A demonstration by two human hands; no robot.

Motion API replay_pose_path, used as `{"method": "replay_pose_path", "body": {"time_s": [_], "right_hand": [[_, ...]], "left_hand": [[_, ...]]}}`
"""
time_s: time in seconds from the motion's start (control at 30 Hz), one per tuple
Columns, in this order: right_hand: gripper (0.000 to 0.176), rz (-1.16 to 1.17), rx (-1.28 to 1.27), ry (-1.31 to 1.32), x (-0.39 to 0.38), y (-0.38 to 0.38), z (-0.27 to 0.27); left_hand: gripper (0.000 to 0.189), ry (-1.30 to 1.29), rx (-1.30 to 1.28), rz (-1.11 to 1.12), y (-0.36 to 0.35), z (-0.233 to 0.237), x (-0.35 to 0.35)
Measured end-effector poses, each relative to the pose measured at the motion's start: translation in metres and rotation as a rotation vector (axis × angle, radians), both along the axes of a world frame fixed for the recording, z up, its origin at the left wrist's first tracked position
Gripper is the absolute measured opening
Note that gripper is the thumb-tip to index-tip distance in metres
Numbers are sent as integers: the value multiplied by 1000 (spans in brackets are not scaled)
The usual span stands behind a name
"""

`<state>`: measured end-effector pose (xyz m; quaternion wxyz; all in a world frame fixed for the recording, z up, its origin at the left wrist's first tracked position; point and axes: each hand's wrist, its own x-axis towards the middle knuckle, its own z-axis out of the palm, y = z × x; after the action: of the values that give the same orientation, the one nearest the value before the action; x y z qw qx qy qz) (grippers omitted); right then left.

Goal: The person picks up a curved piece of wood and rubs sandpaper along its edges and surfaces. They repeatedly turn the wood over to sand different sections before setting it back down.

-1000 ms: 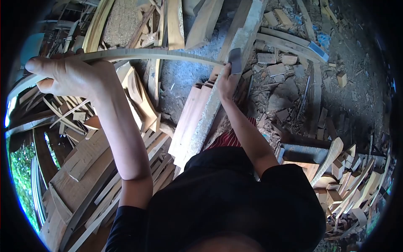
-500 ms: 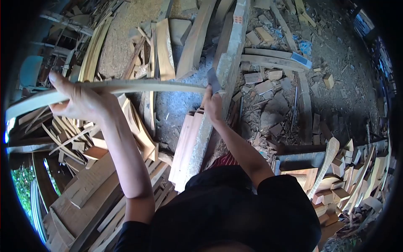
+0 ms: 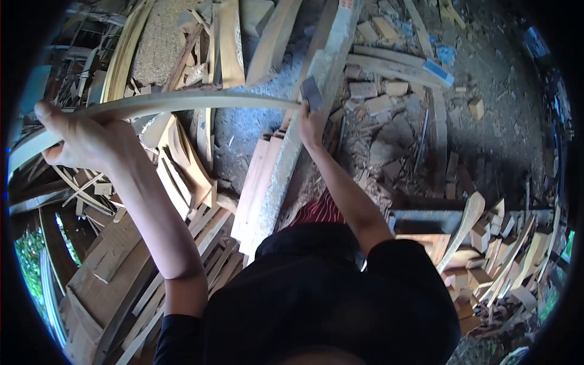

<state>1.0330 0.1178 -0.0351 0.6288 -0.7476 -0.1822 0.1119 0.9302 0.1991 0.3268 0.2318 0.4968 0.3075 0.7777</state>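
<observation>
A long, pale, curved wooden strip [image 3: 201, 100] stretches across the upper left of the head view. My left hand [image 3: 88, 140] grips it toward its left end, thumb up along the near side and fingers beneath. At the strip's right end is my right hand [image 3: 309, 125], closed on a flat, dark grey rectangular piece [image 3: 312, 93]. That piece sticks up above the fingers and overlaps the strip's tip in this view; its exact kind is unclear.
A long concrete beam [image 3: 277, 182] runs past my right hand, with stacked reddish boards [image 3: 258, 179] alongside. Wood offcuts [image 3: 182, 158] crowd the left. Bricks [image 3: 380, 104] and rubble lie beyond the beam. A blue-and-white box [image 3: 438, 72] rests on planks. More scrap wood [image 3: 480, 243] fills the right.
My left hand has shifted left and the strip sits higher in view. My right hand and the grey piece have also moved up slightly. The whole view has shifted a little.
</observation>
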Motion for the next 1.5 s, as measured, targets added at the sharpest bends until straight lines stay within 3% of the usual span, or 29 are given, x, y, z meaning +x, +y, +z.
{"method": "replay_pose_path", "body": {"time_s": [0.03, 0.1, 0.17, 0.23, 0.27, 0.3, 0.33, 0.43, 0.47, 0.5, 0.57, 0.63, 0.67, 0.7, 0.77, 0.8, 0.83, 0.9, 1.0, 1.07, 1.1, 1.17, 1.2, 1.23, 1.3, 1.33, 1.43, 1.5], "right_hand": [[40, 80, -88, 206, -4, 0, 20], [38, 239, -34, 407, -32, -2, 88], [40, 59, 404, 5, -54, 2, 108], [40, 21, 359, -34, -46, 4, 75], [46, 136, 204, 234, -31, -3, 55], [55, 133, -52, 238, -13, -5, 30], [62, 52, -133, 57, -2, 0, -14], [62, -19, -155, 210, 5, 1, -19], [57, -166, -257, -84, -10, 10, -23], [50, 120, -215, 336, -14, -7, 38], [42, 64, 63, 240, -23, -8, 35], [43, -27, -166, 129, 0, -8, 1], [46, -144, -68, 207, 12, 0, -36], [46, -150, -55, 200, 22, -3, -54], [48, 70, -383, 229, 41, -7, -69], [48, 70, -377, 223, 40, -12, -63], [47, 20, -274, 270, 40, -17, -56], [47, -34, -161, 303, 42, -22, -50], [45, 41, -232, 286, 33, -24, -57], [46, -38, 40, 383, 24, -32, -47], [46, -29, 43, 375, 24, -35, -41], [47, 56, 54, 508, 28, -40, -32], [47, 59, 60, 500, 29, -39, -34], [47, 103, -65, 451, 29, -37, -36], [47, 142, -182, 394, 31, -36, -34], [48, 104, -236, 334, 29, -39, -31], [52, 117, -277, 216, 36, -40, -38], [54, 250, -352, 80, 41, -38, -39]], "left_hand": [[65, 13, -6, 24, 5, -1, -3], [73, 148, -53, 104, 0, 0, -3], [74, 141, 38, -39, 6, -1, -6], [70, 72, 11, -7, 7, -1, 1], [64, 91, 39, -4, 19, -2, -5], [64, 101, 48, 1, 18, -2, -7], [61, 134, 12, 33, 15, -1, -9], [60, 178, 0, 64, 14, 0, -9], [64, 181, -2, 40, 11, 0, -7], [68, 187, -7, 19, 9, -1, -5], [71, 157, 13, -12, 20, 0, -12], [74, 100, 52, -87, 23, 1, -18], [74, 95, 61, -86, 22, 1, -21], [70, 91, 43, -88, 22, 1, -24], [63, 83, 11, -99, 22, 3, -25], [41, 109, 43, -114, 16, 3, -21], [41, 101, 49, -113, 23, 8, -36], [26, -128, -264, -684, 46, 20, -76], [35, -71, -167, -667, 24, 30, -56], [46, 14, -121, -648, 29, 33, -60], [65, 90, -126, -495, 28, 34, -55], [80, 163, -111, -579, 55, 35, -73], [81, 165, -129, -390, 34, 37, -56], [81, 161, -121, -389, 39, 38, -63], [79, 117, -127, -630, 56, 39, -79], [78, 110, -133, -435, 21, 36, -52], [78, 75, -155, -491, 14, 31, -47], [78, 113, -131, -510, 20, 27, -54]]}}
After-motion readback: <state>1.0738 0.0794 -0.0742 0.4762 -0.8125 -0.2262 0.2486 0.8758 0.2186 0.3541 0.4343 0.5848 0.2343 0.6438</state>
